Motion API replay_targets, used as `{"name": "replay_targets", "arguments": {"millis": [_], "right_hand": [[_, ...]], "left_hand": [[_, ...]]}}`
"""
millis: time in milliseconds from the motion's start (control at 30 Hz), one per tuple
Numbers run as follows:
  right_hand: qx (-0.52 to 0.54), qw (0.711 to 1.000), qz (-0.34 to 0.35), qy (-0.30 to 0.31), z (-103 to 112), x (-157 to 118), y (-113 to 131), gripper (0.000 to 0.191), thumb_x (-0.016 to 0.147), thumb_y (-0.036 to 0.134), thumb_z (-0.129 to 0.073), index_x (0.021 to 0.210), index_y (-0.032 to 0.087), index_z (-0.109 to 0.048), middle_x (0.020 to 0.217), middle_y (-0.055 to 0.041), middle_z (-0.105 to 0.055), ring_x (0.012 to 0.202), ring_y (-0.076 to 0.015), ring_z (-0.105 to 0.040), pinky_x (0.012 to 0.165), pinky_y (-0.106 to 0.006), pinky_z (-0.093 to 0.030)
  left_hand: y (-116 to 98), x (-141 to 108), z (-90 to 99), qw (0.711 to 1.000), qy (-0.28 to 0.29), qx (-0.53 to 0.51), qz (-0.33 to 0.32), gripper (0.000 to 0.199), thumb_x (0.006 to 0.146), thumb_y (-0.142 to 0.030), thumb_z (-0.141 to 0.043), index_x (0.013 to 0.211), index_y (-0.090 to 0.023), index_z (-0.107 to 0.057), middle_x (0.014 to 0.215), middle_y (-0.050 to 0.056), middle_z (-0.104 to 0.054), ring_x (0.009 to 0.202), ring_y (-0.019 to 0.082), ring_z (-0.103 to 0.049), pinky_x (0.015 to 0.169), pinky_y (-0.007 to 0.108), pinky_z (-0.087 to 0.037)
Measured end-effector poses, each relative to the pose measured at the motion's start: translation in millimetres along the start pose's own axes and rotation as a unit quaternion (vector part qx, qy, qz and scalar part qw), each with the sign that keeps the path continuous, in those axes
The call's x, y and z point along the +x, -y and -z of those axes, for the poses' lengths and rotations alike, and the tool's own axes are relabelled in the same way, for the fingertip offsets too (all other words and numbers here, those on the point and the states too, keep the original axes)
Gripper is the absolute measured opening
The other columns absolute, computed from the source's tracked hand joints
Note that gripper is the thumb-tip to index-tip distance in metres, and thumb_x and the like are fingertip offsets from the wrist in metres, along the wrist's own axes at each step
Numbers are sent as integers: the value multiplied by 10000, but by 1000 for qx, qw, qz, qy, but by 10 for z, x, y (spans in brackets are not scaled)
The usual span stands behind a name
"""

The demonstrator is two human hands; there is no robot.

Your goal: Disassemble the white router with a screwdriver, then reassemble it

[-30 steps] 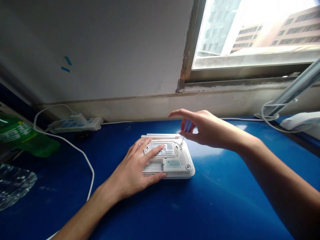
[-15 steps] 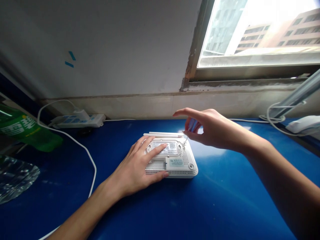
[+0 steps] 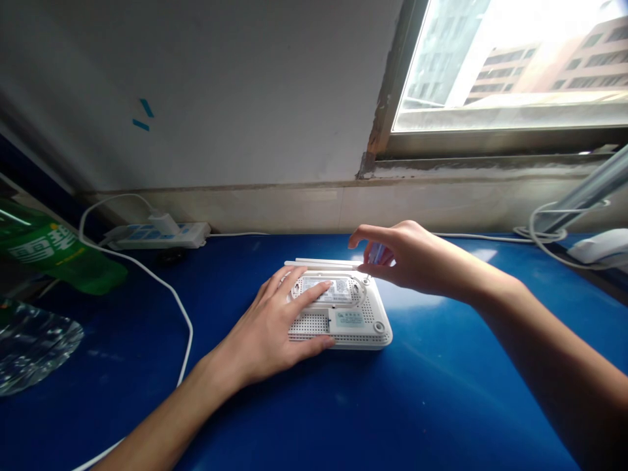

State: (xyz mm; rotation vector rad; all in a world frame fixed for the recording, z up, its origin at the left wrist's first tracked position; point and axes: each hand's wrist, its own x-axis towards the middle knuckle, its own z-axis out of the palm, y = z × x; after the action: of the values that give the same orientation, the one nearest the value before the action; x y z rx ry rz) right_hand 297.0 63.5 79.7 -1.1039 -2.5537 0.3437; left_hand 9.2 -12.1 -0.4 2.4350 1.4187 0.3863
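A white router (image 3: 366,317) lies upside down on the blue table, its vented underside and label facing up. Across its left end my left hand (image 3: 277,314) is spread, holding it against the table with the thumb by the near edge and other fingers towards the far edge. My right hand (image 3: 402,252) is closed round the blue-purple translucent handle of a screwdriver (image 3: 377,254), the index finger arched over its top. The thin shaft points down into the round recess at the router's far right corner; the tip is hidden. Another round recess (image 3: 379,326) shows at the near right corner.
A white power strip (image 3: 189,235) with a plug stands at the back left, and its white cable (image 3: 171,288) curves down the left side. A green bottle (image 3: 73,261) and a clear bottle (image 3: 39,347) lie at far left. Coiled cable (image 3: 540,229) circles a metal post at right.
My right index finger has bent more over the screwdriver handle, and the wrist has turned slightly. My left hand stays on the router. The whole view has shifted a little.
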Motion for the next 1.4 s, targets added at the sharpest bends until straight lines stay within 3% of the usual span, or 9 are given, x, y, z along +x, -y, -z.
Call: {"name": "replay_targets", "arguments": {"millis": [333,567,867,1133,1300,1400], "right_hand": [[-3,1000,10,-15,76,-3,18,314,963,243,-742,1277,246,-723,869,-30,-830,677,-187,-761,612,-273,-568],[5,1000,10,-1,14,-1,14,373,957,211,-732,1324,255,-687,888,-20,-818,703,-175,-756,613,-251,-552],[-10,1000,3,-2,-25,13,53,273,953,182,-735,1221,234,-732,857,-28,-829,679,-176,-765,579,-239,-533],[-7,1000,-13,4,-32,-3,60,335,937,180,-755,1261,258,-719,850,-17,-823,673,-173,-761,562,-223,-515],[-20,1000,-20,11,-10,-17,59,506,936,240,-784,1411,294,-618,850,9,-819,641,-165,-731,539,-223,-473],[-97,994,-41,-6,21,-13,75,298,942,418,-811,1174,255,-717,753,-11,-794,590,-185,-705,499,-245,-411]], "left_hand": [[-25,5,14,1000,3,-6,2,821,934,-755,-692,1660,-459,-446,1793,83,-307,1660,453,-215,1294,715,-306],[-15,4,12,1000,-4,-13,-2,822,934,-752,-695,1660,-454,-450,1794,82,-307,1657,458,-216,1290,719,-313],[-28,9,27,1000,7,-9,4,817,947,-743,-685,1668,-455,-432,1803,94,-276,1672,442,-179,1296,719,-293],[-17,5,13,1000,5,-10,5,812,946,-750,-679,1666,-471,-428,1803,80,-282,1672,439,-187,1298,713,-299],[-10,2,6,1000,-5,-11,-3,814,943,-749,-685,1664,-469,-433,1794,82,-303,1668,442,-195,1290,714,-317],[-12,0,9,1000,-2,-10,-2,817,945,-745,-686,1668,-466,-428,1797,85,-292,1668,444,-194,1293,716,-306]]}}
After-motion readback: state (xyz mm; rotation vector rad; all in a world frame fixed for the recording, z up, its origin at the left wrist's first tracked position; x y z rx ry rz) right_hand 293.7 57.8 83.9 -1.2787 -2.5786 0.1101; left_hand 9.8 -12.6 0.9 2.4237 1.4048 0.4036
